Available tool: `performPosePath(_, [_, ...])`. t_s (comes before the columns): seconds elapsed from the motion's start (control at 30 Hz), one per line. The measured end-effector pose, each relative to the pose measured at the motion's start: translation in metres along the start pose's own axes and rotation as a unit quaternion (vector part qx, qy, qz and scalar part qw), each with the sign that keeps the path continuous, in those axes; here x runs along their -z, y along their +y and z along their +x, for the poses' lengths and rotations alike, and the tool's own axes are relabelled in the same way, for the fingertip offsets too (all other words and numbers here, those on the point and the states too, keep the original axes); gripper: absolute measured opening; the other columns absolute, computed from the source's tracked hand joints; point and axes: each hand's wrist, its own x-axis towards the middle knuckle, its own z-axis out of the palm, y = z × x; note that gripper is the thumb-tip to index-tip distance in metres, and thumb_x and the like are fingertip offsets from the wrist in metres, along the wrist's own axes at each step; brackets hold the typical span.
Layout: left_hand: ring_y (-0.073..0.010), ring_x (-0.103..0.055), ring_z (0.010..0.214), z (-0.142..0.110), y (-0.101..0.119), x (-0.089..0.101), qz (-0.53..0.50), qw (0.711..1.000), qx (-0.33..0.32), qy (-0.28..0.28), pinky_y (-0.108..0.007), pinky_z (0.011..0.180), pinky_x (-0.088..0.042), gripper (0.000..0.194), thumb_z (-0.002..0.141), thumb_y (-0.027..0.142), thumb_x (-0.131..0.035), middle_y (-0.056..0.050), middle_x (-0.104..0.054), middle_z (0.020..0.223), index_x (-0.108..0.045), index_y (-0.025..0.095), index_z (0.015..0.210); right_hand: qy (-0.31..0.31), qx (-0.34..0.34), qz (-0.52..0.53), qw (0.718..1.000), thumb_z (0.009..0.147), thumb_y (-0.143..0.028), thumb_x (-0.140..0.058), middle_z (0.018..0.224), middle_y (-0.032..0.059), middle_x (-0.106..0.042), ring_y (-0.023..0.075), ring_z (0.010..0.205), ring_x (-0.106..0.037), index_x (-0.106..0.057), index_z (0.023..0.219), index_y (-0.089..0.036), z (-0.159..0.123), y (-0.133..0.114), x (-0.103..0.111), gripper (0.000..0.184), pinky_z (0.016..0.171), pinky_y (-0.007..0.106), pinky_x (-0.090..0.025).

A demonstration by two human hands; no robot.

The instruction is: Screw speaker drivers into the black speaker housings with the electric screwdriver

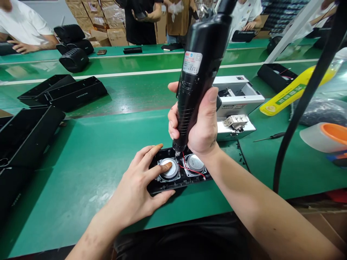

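My right hand (200, 122) is wrapped around a black electric screwdriver (187, 97), tilted with its tip pointing down. That tip meets a black speaker panel (169, 186) between two round silver speaker drivers; the exact contact point is too small to make out. My left hand (138, 177) grips the panel's left end, thumb along the near edge and fingers reaching to the far edge. One of its fingertips presses on the left driver (168, 172). Thin red wires (187, 167) run beside the right driver (195, 163), partly covered by my right wrist.
Black speaker housings (29, 133) stand at left. A white screw feeder (235, 101) sits beyond my right hand, near a loose screwdriver (271, 137), a yellow bottle (292, 90) and an orange-rimmed cup (314, 137). A black cable (303, 97) hangs at right. Co-workers stand across the green bench (89, 151).
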Motion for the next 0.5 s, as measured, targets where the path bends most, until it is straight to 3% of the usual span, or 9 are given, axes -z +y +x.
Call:
performPosePath(0.17, [-0.0385,-0.035,0.15,-0.002,0.003,0.003,-0.006,1.0,0.017,-0.014,-0.063,0.116,-0.047,0.038,0.095,0.039,-0.075,-0.013,-0.039,0.166,-0.067,0.022,0.128,0.029,0.005,0.013,0.999,0.096,-0.083,-0.044,0.064,-0.004,-0.056,0.0115,0.043,-0.048,-0.063,0.121,-0.024,0.003,-0.003,0.0,0.067,0.038,0.025,-0.037])
performPosePath(0.3, [-0.039,-0.029,0.155,-0.006,0.004,0.009,-0.036,0.997,0.048,-0.049,-0.065,0.118,-0.045,0.047,0.096,0.05,-0.073,-0.009,-0.032,0.171,-0.064,0.028,0.137,0.058,0.024,0.019,0.998,0.094,-0.087,-0.044,0.06,-0.0055,-0.054,0.0109,0.037,-0.043,-0.063,0.118,-0.022,0.006,-0.01,-0.001,0.071,0.033,0.025,-0.035])
performPosePath(0.4, [-0.0364,-0.033,0.154,-0.003,0.006,0.01,-0.056,0.996,0.07,0.001,-0.066,0.119,-0.044,0.041,0.102,0.047,-0.066,-0.007,-0.036,0.169,-0.062,0.032,0.139,0.088,0.032,0.027,0.995,0.093,-0.086,-0.046,0.056,-0.0068,-0.051,0.0106,0.034,-0.039,-0.063,0.113,-0.022,0.008,-0.018,-0.003,0.069,0.031,0.024,-0.031])
performPosePath(0.5, [-0.0348,-0.041,0.149,0.009,0.009,0.006,-0.024,0.993,0.086,0.08,-0.064,0.118,-0.044,0.029,0.103,0.033,-0.063,-0.01,-0.047,0.161,-0.067,0.026,0.131,0.122,0.044,0.028,0.991,0.09,-0.085,-0.054,0.054,-0.007,-0.049,0.0105,0.033,-0.037,-0.065,0.109,-0.022,0.01,-0.028,-0.004,0.067,0.029,0.024,-0.026])
